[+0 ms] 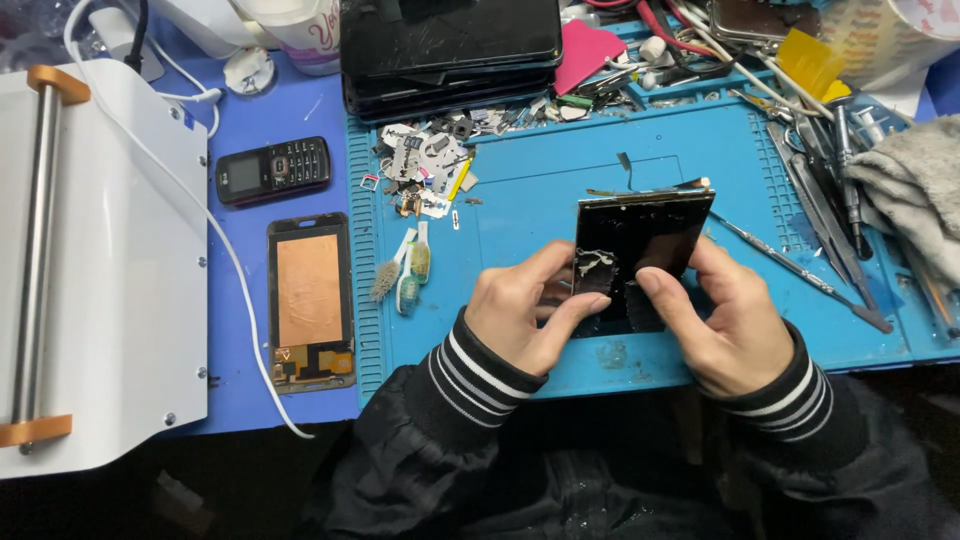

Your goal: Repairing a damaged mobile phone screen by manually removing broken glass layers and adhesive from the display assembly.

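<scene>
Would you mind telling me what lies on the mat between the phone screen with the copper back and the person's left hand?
Two worn toothbrushes lie there side by side on the blue mat, seen in the head view.

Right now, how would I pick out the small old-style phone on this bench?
Start at the big white machine on the left. Right of it, on the purple surface, lies the small black keypad phone, above a copper-backed screen panel. It alone has buttons.

Both hands, left (520, 315) and right (725, 320), grip a black phone screen panel (640, 235) above the blue mat (560, 190).
</scene>
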